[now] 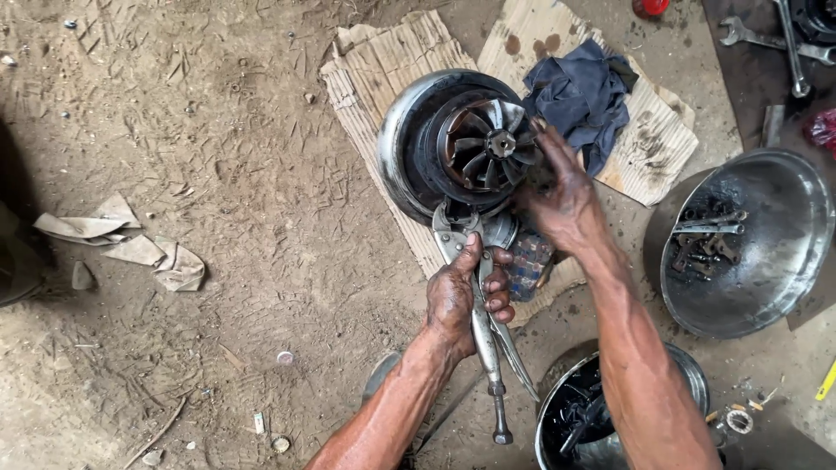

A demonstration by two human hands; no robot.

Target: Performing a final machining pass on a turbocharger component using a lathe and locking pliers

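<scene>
Pliers (477,296) lie gripped in the left hand (460,296), long axis running from the handles near the person up to the jaws at the lower rim of the turbine unit (461,144) on the cardboard (383,78), while the right hand (557,187) presses its right side.

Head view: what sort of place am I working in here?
Likely an outdoor or dirt-floor repair yard. A turbo core sits on cardboard over bare soil, the left hand holds locking pliers, and spanners lie by a steel bowl of oily parts.
</scene>
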